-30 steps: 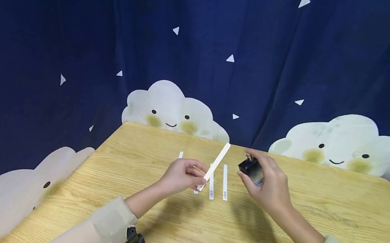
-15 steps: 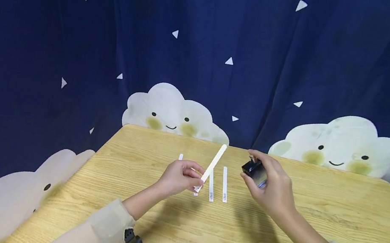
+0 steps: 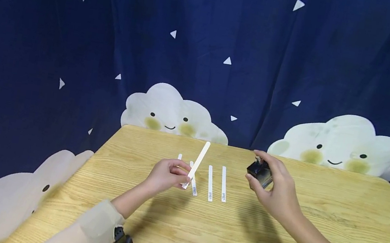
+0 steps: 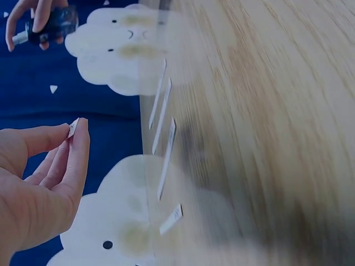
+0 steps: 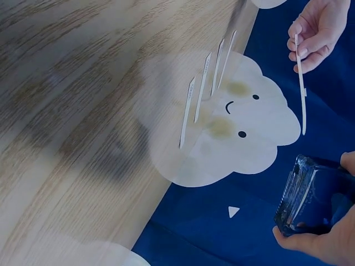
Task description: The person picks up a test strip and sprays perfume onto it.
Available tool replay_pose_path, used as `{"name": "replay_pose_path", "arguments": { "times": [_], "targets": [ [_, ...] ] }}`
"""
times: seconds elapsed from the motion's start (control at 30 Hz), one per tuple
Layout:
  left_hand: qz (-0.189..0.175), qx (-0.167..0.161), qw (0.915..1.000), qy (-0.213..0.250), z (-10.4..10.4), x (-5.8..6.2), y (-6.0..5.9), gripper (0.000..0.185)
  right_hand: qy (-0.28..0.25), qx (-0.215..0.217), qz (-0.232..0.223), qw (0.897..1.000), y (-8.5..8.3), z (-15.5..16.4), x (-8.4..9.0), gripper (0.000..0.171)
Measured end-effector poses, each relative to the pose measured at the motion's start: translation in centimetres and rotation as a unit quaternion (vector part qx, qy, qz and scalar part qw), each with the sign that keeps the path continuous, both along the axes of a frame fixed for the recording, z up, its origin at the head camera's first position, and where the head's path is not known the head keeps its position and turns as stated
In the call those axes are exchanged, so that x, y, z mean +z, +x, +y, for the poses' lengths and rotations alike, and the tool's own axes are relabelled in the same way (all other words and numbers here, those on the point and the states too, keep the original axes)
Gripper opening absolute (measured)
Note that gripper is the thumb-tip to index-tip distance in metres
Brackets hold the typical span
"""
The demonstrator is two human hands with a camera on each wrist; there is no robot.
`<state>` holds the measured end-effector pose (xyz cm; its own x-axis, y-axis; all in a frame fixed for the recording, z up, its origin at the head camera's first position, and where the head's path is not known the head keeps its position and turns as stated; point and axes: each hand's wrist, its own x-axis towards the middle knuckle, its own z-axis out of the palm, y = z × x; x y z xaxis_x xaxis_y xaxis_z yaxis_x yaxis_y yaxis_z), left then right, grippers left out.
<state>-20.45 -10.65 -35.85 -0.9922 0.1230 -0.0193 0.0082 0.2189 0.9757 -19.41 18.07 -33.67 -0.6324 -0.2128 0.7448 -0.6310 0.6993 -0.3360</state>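
Note:
My left hand (image 3: pixel 167 176) pinches a white perfume test strip (image 3: pixel 198 161) by its lower, printed end, between thumb and fingertips. The strip leans up to the right, raised over the table. To the right, my right hand (image 3: pixel 281 189) grips a dark glass perfume bottle (image 3: pixel 260 173), its index finger up at the spray nozzle. In the right wrist view, the thick base of the bottle (image 5: pixel 310 194) shows, with the fingers wrapped partly out of frame. A gap separates strip and bottle. The left wrist view shows the bottle's pale nozzle (image 4: pixel 21 37) under the right hand.
Several more white strips (image 3: pixel 210 184) lie in a spaced row on the wooden table (image 3: pixel 200 230), printed ends toward me. The leftmost is partly hidden behind my left hand. A dark blue curtain (image 3: pixel 200 45) with white clouds hangs right behind the table's far edge.
My left hand has moved left with its strip, uncovering more of the strips on the table. My right hand has shifted slightly right with the bottle, so the gap between them is wider.

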Motion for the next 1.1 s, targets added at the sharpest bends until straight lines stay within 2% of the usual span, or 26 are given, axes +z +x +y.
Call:
{"name": "replay_pose_path", "arguments": {
  "times": [0.4,0.57,0.73,1.1],
  "targets": [
    [-0.031,0.076,0.9965,0.015,-2.6,-1.1,-1.2,0.028,-0.026,0.014,-0.031,0.999,0.1,0.4,-0.1,0.066],
    [-0.043,0.106,0.9934,-0.006,-3.8,-1.5,-1.7,0.026,-0.044,0.023,-0.053,0.997,0.1,0.5,-0.2,0.066],
    [-0.047,0.115,0.9919,-0.026,-4.8,-2.0,-2.1,0.024,-0.049,0.031,-0.060,0.996,0.2,0.6,-0.3,0.066],
    [-0.071,0.134,0.9883,-0.016,-6.4,-2.4,-2.5,0.029,-0.047,0.038,-0.073,0.995,0.4,0.5,0.0,0.067]
  ]
}}
